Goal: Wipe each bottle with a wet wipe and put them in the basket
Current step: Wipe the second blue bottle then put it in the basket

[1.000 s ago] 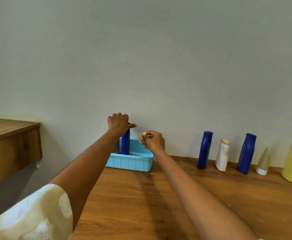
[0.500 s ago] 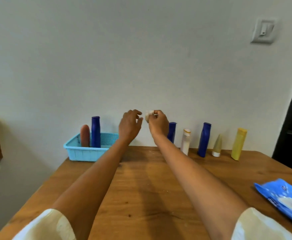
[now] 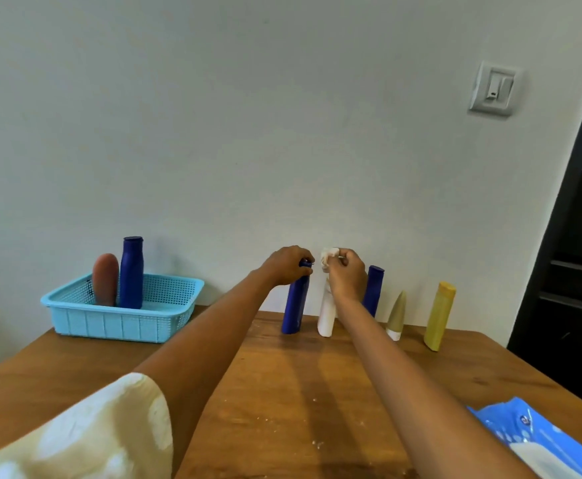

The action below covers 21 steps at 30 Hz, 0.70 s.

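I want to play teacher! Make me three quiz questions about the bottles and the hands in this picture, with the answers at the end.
1. True or false: the light blue basket already holds two bottles.
2. Which bottle does the left hand grip by the top? A) the yellow bottle B) the blue bottle at the left end of the row C) the white bottle
3. Fill in the gap: the right hand pinches a crumpled white ____.

Key
1. True: a brown bottle and a tall blue bottle stand in it.
2. B: the blue bottle at the left end of the row, beside the white bottle.
3. Wipe.
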Each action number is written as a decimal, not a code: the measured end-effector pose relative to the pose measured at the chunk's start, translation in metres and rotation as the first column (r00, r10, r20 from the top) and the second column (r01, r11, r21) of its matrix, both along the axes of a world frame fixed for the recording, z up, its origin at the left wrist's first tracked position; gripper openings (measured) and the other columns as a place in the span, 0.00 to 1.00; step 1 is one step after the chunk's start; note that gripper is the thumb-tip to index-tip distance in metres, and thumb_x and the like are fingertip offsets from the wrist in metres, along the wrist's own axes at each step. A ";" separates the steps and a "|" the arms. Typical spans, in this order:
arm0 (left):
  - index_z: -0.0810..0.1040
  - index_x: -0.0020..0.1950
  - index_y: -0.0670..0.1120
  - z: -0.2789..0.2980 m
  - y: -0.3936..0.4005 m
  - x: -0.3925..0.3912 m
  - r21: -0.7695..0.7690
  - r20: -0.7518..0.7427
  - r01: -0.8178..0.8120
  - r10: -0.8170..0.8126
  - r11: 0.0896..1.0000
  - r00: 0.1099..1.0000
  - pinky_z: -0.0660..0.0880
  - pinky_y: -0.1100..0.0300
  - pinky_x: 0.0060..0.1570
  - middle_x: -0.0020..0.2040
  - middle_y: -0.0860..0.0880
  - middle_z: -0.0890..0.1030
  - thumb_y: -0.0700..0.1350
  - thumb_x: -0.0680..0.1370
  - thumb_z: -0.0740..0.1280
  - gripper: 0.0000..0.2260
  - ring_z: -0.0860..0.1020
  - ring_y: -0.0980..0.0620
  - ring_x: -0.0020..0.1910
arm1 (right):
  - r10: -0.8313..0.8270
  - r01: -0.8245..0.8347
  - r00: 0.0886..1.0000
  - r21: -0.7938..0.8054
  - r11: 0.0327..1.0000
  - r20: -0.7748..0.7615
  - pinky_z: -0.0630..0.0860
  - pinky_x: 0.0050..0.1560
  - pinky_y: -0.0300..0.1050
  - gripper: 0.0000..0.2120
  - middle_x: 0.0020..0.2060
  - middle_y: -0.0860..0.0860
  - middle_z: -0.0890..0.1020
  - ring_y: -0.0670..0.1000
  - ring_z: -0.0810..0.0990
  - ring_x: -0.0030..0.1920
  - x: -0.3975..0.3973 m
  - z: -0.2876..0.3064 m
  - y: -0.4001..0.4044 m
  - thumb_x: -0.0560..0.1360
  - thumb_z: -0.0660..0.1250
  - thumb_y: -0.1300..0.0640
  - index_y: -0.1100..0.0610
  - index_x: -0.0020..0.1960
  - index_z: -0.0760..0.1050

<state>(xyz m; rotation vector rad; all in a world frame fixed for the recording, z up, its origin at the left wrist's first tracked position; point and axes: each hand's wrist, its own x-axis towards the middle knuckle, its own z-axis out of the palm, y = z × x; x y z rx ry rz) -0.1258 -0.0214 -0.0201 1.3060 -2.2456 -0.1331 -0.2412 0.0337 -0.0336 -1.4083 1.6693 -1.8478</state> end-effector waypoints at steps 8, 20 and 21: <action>0.77 0.60 0.42 -0.001 0.033 0.031 -0.039 -0.230 0.034 -0.043 0.999 0.972 0.71 0.62 0.52 0.58 0.46 0.79 0.43 0.74 0.70 0.15 0.76 0.51 0.54 | 0.074 -0.051 0.975 -0.113 0.992 0.207 0.79 0.50 0.49 0.08 0.49 0.51 0.82 0.49 0.80 0.48 0.019 0.002 0.028 0.78 0.63 0.52 0.53 0.54 0.76; 0.77 0.57 0.45 -0.016 0.132 0.105 0.090 -0.591 0.201 -0.110 0.975 0.799 0.79 0.62 0.48 0.50 0.47 0.81 0.39 0.74 0.70 0.12 0.81 0.47 0.49 | 0.211 -0.215 0.961 0.005 0.977 0.177 0.79 0.53 0.53 0.08 0.43 0.47 0.78 0.49 0.77 0.47 0.069 -0.029 0.106 0.79 0.58 0.58 0.54 0.50 0.76; 0.77 0.55 0.46 -0.017 0.137 0.109 0.087 -0.604 0.202 -0.110 0.975 0.790 0.79 0.63 0.46 0.50 0.47 0.81 0.39 0.74 0.70 0.11 0.80 0.48 0.49 | 0.229 -0.233 0.962 0.011 0.972 0.150 0.79 0.53 0.52 0.08 0.44 0.47 0.78 0.49 0.77 0.47 0.072 -0.031 0.111 0.80 0.58 0.58 0.54 0.51 0.76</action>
